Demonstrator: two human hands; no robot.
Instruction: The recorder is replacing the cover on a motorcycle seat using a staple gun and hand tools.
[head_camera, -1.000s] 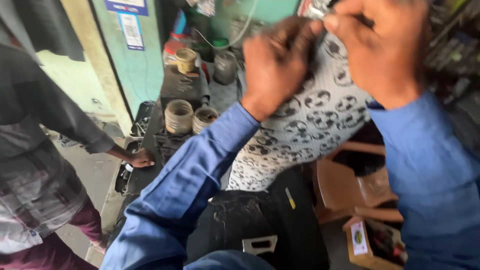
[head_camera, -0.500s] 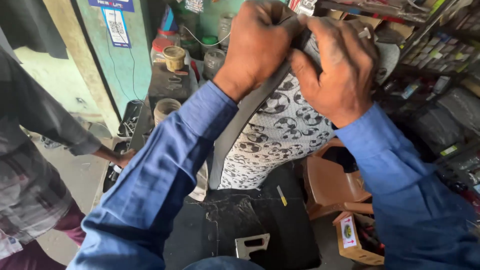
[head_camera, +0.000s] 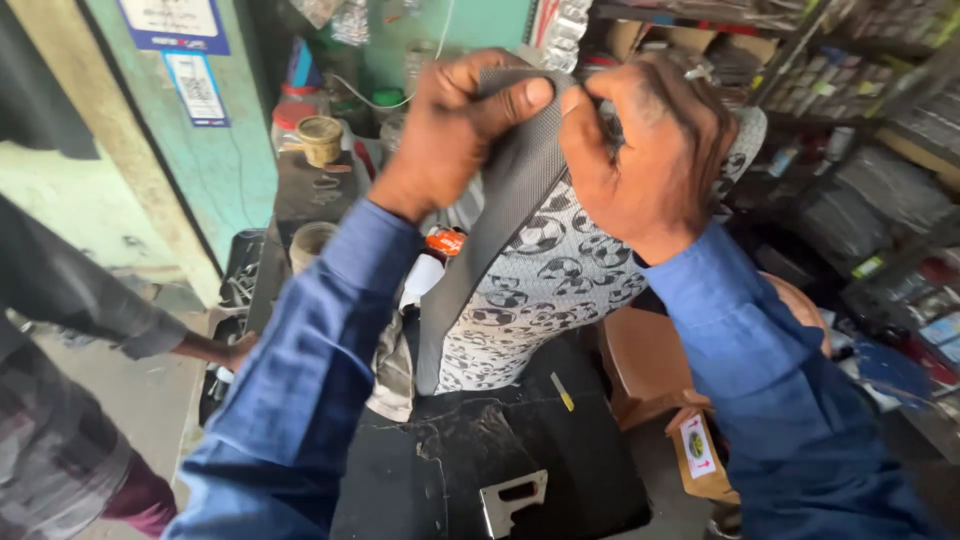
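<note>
1. Left hand (head_camera: 455, 125) fisted shut, thumb pinching top edge of dark grey mesh strip (head_camera: 500, 215)
2. Right hand (head_camera: 650, 140) curled shut on same edge, just beside left, thumbs nearly touching
3. Strip hangs down from both hands along white football-print fabric (head_camera: 545, 290), held up over black worn seat (head_camera: 480, 470)
4. Metal bracket (head_camera: 512, 497) lies on seat, front edge
5. Another person's hand (head_camera: 232, 350) at left, near black crate (head_camera: 240, 270)

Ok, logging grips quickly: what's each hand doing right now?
Left hand: closed, pinching the dark mesh strip of the football-print cover.
Right hand: closed, gripping the same strip.
</note>
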